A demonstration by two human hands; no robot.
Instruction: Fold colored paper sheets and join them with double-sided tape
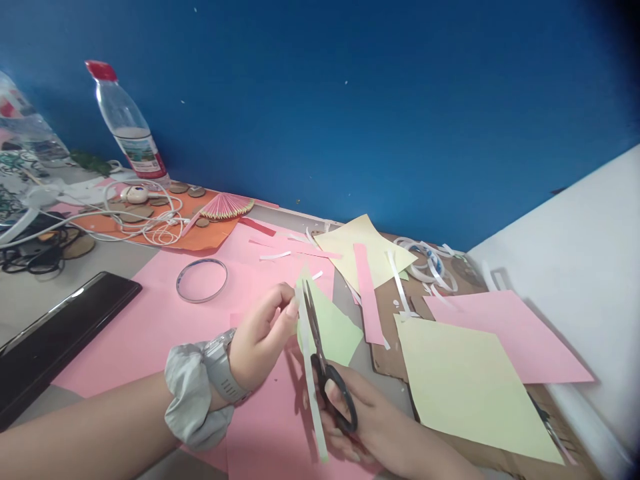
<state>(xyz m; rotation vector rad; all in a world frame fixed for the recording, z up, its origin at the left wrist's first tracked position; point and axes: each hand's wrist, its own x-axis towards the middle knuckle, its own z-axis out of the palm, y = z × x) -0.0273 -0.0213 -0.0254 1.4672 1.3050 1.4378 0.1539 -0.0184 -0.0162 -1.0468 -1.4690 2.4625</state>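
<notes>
My left hand (263, 337) pinches the edge of a light green sheet of paper (335, 327) between thumb and fingers. My right hand (373, 420) has its fingers through the black handles of a pair of scissors (320, 353), whose blades run up along the left edge of the green sheet. A thin cut strip (313, 393) of pale paper hangs down beside the blades. A watch and a grey scrunchie sit on my left wrist. Both hands hover above a large pink sheet (165, 313).
A clear tape ring (201, 280) lies on the pink sheet. Yellow paper (470, 387), pink paper (505, 333) and cardboard lie to the right. A water bottle (127, 127), white cables, a folded pink fan (227, 207) and a black tray (55, 333) are to the left. A blue wall stands behind.
</notes>
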